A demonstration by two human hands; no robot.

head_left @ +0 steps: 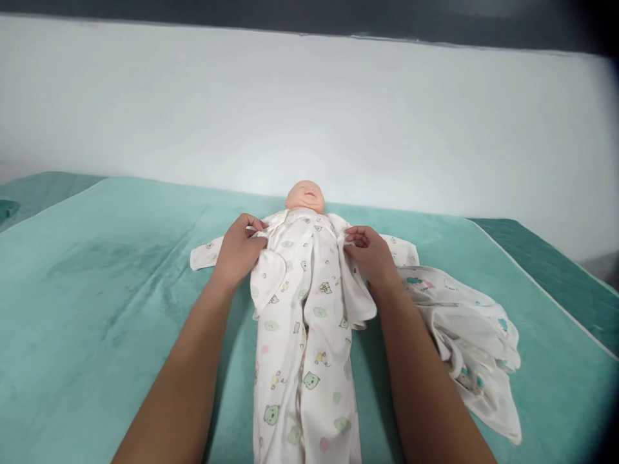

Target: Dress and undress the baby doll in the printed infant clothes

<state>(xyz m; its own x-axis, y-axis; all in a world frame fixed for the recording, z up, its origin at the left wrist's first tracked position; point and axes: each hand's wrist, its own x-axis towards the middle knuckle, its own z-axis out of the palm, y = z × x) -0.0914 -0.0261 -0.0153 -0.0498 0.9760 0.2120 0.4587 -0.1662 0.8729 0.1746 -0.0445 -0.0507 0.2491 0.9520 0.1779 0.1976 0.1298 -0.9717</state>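
A baby doll (306,197) lies on its back, head toward the wall. White printed baby pants (304,361) cover its front from high on the chest down past the lower edge of the view. Around its upper body is an open white baby shirt (271,277), with both sleeves spread out sideways. My left hand (242,248) pinches the shirt's front at the doll's chest, fingers closed on the fabric. On the opposite side, my right hand (371,254) grips the other front panel between thumb and fingers. The doll's arms and legs are hidden by cloth.
A crumpled white printed garment (464,335) lies to the right, beside my right forearm. Beneath everything is a teal plush cover (120,309) with a darker green strip (556,270) at the right. A white wall (309,103) rises directly behind the doll's head.
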